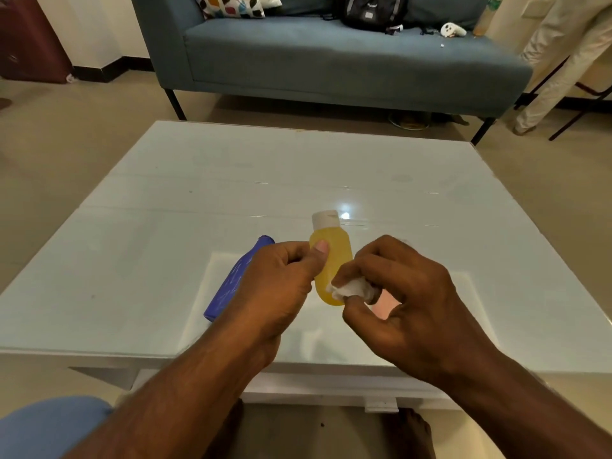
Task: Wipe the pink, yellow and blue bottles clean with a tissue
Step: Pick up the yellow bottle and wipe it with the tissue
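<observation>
Left hand [281,286] grips my translucent yellow plastic bottle [331,260]; right fingers [374,260] pinch crumpled white tissue [351,289], mid-wipe; next, rotate it.

A low white glossy table [165,226] with a glass-like top, a blue bottle [231,279] that lay on its side near the front edge, a pink thing [385,304] on the surface, mostly hidden, ceiling light reflected mid-table.

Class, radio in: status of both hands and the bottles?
Left hand grips yellow bottle. Right hand pinches tissue against it. Blue bottle lies on table; pink bottle mostly hidden.
</observation>
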`<move>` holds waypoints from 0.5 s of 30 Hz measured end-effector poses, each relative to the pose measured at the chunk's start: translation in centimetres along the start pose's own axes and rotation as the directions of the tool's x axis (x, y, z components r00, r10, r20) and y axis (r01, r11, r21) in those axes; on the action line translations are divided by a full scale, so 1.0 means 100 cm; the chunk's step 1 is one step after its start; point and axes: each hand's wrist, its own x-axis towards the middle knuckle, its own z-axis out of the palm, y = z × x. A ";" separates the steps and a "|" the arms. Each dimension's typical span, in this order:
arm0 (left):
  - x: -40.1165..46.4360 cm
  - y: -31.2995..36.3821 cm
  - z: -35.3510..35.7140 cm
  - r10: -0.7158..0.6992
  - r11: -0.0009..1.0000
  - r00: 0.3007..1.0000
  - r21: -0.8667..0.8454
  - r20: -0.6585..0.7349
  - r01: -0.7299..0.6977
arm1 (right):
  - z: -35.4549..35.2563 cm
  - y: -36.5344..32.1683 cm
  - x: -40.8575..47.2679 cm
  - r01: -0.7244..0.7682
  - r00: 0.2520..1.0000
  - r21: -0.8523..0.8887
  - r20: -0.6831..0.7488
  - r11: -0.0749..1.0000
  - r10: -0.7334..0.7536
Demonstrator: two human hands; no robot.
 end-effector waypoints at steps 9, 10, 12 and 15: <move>-0.003 0.001 0.004 0.000 0.998 0.998 0.067 0.056 -0.004 | -0.002 0.002 0.004 -0.007 0.994 -0.024 -0.112 1.000 0.005; -0.001 0.001 0.003 -0.006 0.998 0.999 0.064 0.050 0.003 | 0.000 0.001 0.003 -0.009 0.997 -0.025 -0.077 1.000 0.007; 0.001 0.003 0.000 -0.014 0.998 0.999 0.069 0.050 0.011 | 0.001 0.000 0.003 -0.001 0.998 -0.020 -0.056 1.000 0.000; 0.002 0.008 -0.001 -0.021 0.997 0.998 0.081 0.054 0.016 | 0.000 0.000 0.006 0.001 0.994 0.003 -0.108 1.000 -0.001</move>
